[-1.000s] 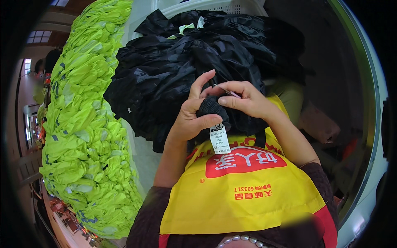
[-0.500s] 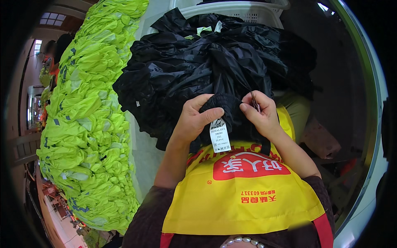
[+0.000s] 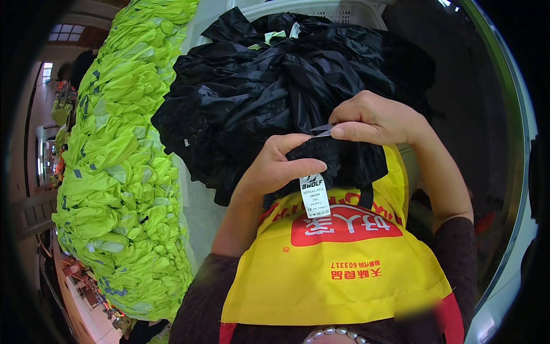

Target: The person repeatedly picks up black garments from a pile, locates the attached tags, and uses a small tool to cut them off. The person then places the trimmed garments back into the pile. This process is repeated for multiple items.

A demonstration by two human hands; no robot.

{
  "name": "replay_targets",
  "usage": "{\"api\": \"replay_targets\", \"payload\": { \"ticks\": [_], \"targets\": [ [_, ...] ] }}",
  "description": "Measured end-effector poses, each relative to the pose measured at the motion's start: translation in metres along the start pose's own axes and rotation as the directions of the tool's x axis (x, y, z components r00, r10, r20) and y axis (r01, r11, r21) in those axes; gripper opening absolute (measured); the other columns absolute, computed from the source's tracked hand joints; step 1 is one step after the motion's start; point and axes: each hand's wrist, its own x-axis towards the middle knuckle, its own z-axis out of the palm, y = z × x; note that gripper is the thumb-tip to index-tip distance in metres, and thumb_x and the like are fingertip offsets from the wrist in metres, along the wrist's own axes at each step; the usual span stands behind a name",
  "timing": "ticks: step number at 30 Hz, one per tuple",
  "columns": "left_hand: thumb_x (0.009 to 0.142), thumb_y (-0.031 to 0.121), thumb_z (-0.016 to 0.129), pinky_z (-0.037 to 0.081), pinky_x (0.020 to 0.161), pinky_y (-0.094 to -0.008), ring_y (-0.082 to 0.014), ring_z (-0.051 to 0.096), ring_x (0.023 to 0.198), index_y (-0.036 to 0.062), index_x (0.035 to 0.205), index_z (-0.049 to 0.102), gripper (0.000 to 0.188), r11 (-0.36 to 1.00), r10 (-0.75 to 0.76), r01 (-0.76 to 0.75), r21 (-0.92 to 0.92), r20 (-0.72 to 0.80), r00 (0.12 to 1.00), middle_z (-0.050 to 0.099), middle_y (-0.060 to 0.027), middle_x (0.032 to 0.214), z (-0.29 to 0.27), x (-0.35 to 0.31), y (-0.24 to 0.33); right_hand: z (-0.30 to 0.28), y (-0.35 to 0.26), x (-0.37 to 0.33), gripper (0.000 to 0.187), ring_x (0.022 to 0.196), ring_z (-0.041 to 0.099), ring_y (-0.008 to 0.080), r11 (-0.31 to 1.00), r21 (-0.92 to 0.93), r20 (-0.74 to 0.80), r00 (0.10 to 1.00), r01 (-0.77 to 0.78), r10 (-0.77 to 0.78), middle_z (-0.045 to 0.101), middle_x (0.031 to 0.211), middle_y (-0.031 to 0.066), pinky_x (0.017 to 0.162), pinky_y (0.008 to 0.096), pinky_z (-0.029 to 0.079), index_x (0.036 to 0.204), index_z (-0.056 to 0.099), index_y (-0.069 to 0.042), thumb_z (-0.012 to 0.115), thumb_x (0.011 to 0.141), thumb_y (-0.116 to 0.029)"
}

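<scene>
Your right hand (image 3: 372, 117) is sitting higher than half a second ago, clamping a slim, two-pointed metal tool (image 3: 322, 131) whose tips are facing left by the gathered black fabric cuff (image 3: 318, 150), centre frame. Your left hand (image 3: 276, 164) is pinching that cuff; a white rectangular label (image 3: 314, 198) is hanging below.

There are two hands (image 3: 279, 163) (image 3: 375, 118), one bladed tool (image 3: 322, 131), one apron (image 3: 326, 298).

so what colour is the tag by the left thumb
The tag is white with black print, best seen in the head view.
</scene>
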Motion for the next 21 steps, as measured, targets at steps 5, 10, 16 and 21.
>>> {"api": "replay_targets", "payload": {
  "ticks": [5,10,16,21],
  "targets": [
    [0.073,0.0,0.067,0.045,0.06,-0.0198,-0.0061,0.057,0.067,-0.003,0.095,0.062,0.022,0.999,-0.024,0.023,0.022,0.038,0.999,0.063,-0.0013,0.077,0.003,0.003,-0.001,-0.002,-0.001,0.004,0.048,0.054,0.054,0.0211,0.993,0.104,0.065,0.996,0.05,-0.057,0.055,0.059,0.0103,0.051,0.0303,0.043,0.082,0.062,0.004,0.048,0.089,-0.041],
    [0.073,0.0,0.067,0.045,0.06,-0.0199,-0.0059,0.057,0.067,-0.0022,0.09,0.062,0.018,0.999,-0.023,0.021,0.047,0.058,0.998,0.063,-0.0009,0.076,0.001,0.003,-0.003,-0.001,0.002,0.007,0.051,0.048,0.049,0.0176,0.992,0.111,0.087,0.994,0.054,-0.064,0.053,0.055,0.0073,0.047,0.028,0.04,0.073,0.064,0.0,0.047,0.09,-0.045],
    [0.074,0.004,0.068,0.044,0.06,-0.0193,-0.0041,0.056,0.067,-0.001,0.091,0.064,0.018,0.999,-0.023,0.021,0.046,0.043,0.999,0.063,0.0,0.075,0.003,0.006,-0.003,0.005,0.011,0.01,0.051,0.051,0.045,0.0135,0.972,0.196,-0.052,0.991,0.129,-0.122,0.049,0.056,0.0044,0.051,0.0261,0.038,0.068,0.06,-0.002,0.044,0.091,-0.045],
    [0.07,-0.001,0.067,0.045,0.063,-0.0202,-0.0076,0.058,0.068,-0.0047,0.095,0.061,0.026,0.995,-0.009,0.01,0.1,-0.015,1.0,0.063,-0.0026,0.08,-0.002,0.003,-0.004,0.016,0.02,0.004,0.048,0.056,0.037,0.0051,0.845,0.535,-0.209,0.969,0.001,0.131,0.045,0.063,-0.0035,0.05,0.0207,0.031,0.082,0.058,-0.004,0.05,0.084,-0.051]
  ]
}}
